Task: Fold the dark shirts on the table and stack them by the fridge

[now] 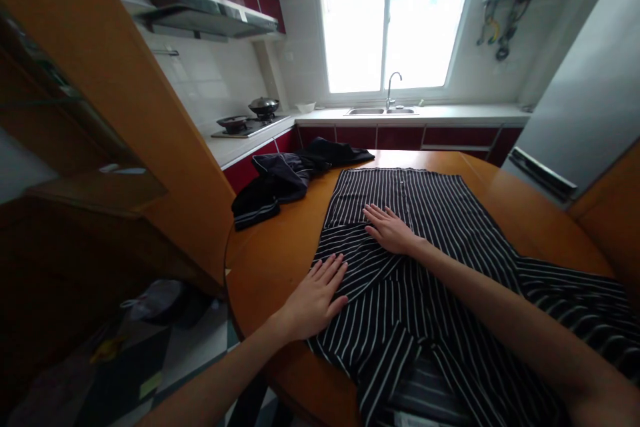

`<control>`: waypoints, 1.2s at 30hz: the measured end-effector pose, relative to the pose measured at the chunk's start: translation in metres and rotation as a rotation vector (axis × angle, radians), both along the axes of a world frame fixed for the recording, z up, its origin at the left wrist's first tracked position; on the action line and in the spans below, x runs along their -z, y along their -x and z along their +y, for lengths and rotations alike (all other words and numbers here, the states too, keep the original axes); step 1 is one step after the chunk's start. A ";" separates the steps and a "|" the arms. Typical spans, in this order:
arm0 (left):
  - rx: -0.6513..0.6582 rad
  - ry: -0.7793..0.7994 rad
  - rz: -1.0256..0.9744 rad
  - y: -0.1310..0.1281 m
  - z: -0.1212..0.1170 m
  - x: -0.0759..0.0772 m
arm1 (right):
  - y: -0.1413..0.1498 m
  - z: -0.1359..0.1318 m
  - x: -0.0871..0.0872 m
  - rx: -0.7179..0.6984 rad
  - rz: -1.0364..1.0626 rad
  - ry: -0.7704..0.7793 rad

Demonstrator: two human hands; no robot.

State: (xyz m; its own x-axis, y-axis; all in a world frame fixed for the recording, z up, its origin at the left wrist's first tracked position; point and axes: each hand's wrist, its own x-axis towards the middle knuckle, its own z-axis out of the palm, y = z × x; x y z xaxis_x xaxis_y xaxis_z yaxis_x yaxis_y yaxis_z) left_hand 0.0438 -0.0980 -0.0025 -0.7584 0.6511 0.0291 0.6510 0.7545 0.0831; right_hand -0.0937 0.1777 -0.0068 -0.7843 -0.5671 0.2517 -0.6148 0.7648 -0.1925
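A black shirt with white stripes (440,213) lies spread on the round wooden table (273,267), its collar toward me and its hem toward the window. One sleeve is folded in across the body, and the other stretches out to the right. My left hand (315,297) rests flat on the shirt's left edge, fingers stretched out. Farther up, my right hand (389,229) lies on the shirt near the folded sleeve, its fingers extended. Neither hand grips the cloth.
Dark clothing (285,177) lies in a heap at the table's far left. Beyond stand a stove with pans (263,105), a sink (367,111) under the window, and a fridge (565,113) at right. A bag (159,299) sits on the floor at left.
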 end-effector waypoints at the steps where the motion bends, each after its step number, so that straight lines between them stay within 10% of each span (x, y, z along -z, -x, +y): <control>1: -0.001 0.011 -0.024 0.000 -0.001 -0.002 | -0.001 0.001 0.001 0.037 0.015 0.007; 9: 0.058 0.024 -0.083 0.046 0.040 -0.033 | 0.000 0.003 0.012 0.132 -0.076 -0.035; 15: -0.010 -0.104 -0.032 0.106 0.082 -0.009 | -0.001 0.002 0.011 0.127 -0.068 -0.041; 28: -0.440 0.043 0.069 0.114 0.043 0.008 | 0.001 0.003 0.014 0.125 -0.092 -0.033; 36: -0.139 -0.050 0.097 0.143 0.076 -0.003 | 0.000 0.003 0.016 0.131 -0.074 -0.051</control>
State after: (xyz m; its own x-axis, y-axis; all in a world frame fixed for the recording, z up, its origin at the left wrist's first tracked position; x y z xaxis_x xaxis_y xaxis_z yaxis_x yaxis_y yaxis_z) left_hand -0.0995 -0.0218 0.0000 -0.8331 0.5361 0.1362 0.5475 0.8343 0.0650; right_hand -0.0940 0.1806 -0.0225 -0.8676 -0.4693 0.1645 -0.4948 0.8474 -0.1924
